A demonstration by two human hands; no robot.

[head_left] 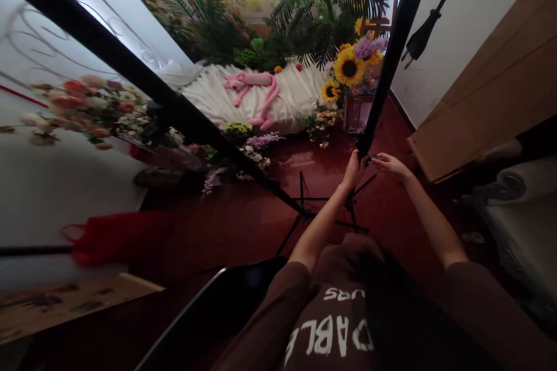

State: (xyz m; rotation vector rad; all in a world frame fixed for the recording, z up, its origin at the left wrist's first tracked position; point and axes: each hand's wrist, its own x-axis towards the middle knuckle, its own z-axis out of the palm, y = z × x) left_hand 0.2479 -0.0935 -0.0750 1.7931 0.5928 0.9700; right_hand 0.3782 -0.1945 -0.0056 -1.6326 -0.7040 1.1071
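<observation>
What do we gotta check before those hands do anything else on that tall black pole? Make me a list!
1. Left hand on the tall black metal pole: ok.
2. Right hand at the small black fitting on the pole: ok.
3. Fitting tightened: cannot tell, too small.
4. Spindly black metal legs below the pole spread out: ok.
5. Black two-pin power plug out of a socket: ok, it hangs with pins bare.
6. Long-limbed pink plush toy apart from the pole: ok.

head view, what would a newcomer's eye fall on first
Probably the pink plush toy, sprawled on white draped cloth at upper centre, then the yellow sunflowers to its right. Two black poles slant across the picture, the left hand and right hand at the right-hand one.
</observation>
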